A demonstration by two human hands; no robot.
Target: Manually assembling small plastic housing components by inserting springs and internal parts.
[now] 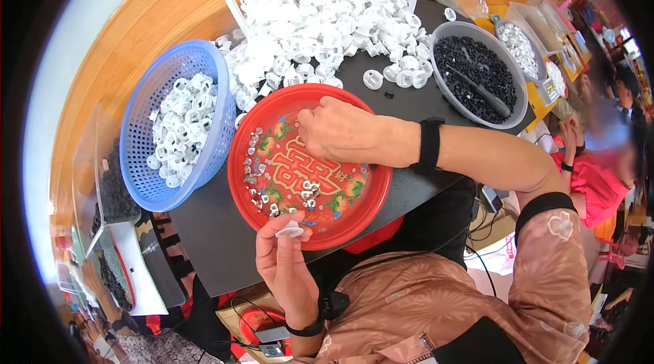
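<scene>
My left hand [283, 270] is raised in front of the near rim of a red round tray [377, 209], pinching a small white plastic piece [291, 230] between thumb and fingers. Over the tray's far part, my right hand [335, 131] is closed, its fingers curled downward. Whatever its fingertips hold, if anything, is hidden. Small shiny metal parts [310, 192] lie in the tray, some clustered near its middle and others strewn along its left side. The tray's floor carries a printed gold and fruit pattern.
White plastic pieces [320, 10] heap out of a white basket at the back. A blue basket [211, 139] with similar pieces stands left. At right, a grey bowl [436, 68] holds small black parts and a dark-handled tool [487, 97]. Other people sit at both sides; cables hang below the dark table.
</scene>
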